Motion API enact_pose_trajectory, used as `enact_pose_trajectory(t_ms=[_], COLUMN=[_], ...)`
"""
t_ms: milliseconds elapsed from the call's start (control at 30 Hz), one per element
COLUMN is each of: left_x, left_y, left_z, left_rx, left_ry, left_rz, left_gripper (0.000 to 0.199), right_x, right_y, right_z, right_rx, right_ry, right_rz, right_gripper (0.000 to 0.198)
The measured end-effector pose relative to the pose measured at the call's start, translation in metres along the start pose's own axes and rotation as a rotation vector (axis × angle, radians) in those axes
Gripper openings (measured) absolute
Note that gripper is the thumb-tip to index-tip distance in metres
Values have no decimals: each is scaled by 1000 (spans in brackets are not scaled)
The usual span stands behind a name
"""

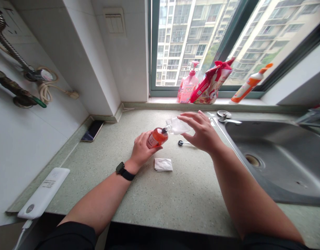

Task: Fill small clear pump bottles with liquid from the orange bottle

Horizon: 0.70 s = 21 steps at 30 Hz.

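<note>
My left hand (142, 149) is wrapped round an orange bottle (157, 138) with a pale label and a dark neck, tilted to the right. In my right hand (198, 130) is a clear bottle (177, 126), lying nearly on its side. Its neck meets the mouth of the orange bottle; whether liquid passes between them I cannot tell. Below my right hand a black cap with a pale stem (181, 142) lies on the counter. A folded white tissue (163, 164) lies just in front of the orange bottle.
A steel sink (274, 149) with a tap (229, 120) is on the right. Along the windowsill stand a pink pump bottle (187, 88), a red bag (212, 83) and an orange-white bottle (247, 86). A phone (92, 131) and white power bank (45, 191) lie on the left.
</note>
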State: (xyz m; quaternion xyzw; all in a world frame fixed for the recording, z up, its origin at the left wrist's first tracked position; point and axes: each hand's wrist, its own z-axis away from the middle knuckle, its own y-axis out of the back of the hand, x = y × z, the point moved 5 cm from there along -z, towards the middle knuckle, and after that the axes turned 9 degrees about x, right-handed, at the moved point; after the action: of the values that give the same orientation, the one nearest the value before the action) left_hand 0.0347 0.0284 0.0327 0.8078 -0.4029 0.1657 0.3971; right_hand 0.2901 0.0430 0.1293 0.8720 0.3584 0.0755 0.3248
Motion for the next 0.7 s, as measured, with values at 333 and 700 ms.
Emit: enact_pose_trajectory(t_ms=[333, 700], left_x=[0, -3], left_y=[-1, -2], left_z=[-1, -1], left_rx=[4, -3], left_ry=[-2, 5], left_rz=[-13, -34], left_gripper=[80, 79], right_x=[-1, -2], right_y=[1, 2], right_z=[0, -1], right_rx=[-9, -2], right_ry=[0, 13], right_rz=[-1, 11], right_gripper=[64, 63])
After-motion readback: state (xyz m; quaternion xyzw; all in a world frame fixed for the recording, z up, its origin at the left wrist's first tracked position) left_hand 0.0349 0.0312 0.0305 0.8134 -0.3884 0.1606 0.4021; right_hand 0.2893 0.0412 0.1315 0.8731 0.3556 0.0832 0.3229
